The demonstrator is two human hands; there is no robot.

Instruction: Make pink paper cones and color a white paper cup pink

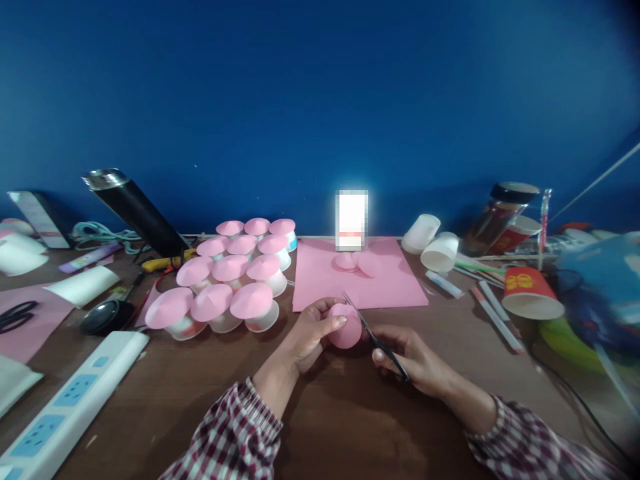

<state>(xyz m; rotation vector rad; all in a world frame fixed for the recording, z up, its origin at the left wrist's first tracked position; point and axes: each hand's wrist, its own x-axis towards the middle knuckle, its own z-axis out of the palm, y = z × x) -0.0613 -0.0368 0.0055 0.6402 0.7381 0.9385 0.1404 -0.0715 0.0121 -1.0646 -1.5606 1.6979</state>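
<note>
My left hand (320, 333) pinches a round pink paper disc (347, 331) by its left side, thumb on top. In my right hand (410, 360) is a pair of dark-handled scissors (373, 335), its blades pointing up and left along the disc's upper right edge. Behind them lies a stack of pink paper sheets (365, 290), with a few small pink paper rounds (367, 265) on it near a bright phone-like screen (351, 220). To the left, several upturned paper cups carry pink paper cones (251, 301).
A white power strip (75, 407) runs along the left front. Behind it are a black flask (140, 213) and a dark round object (107, 317). At the right are white cups (440, 251), a red cup (533, 293), markers (497, 320) and a jar (500, 217).
</note>
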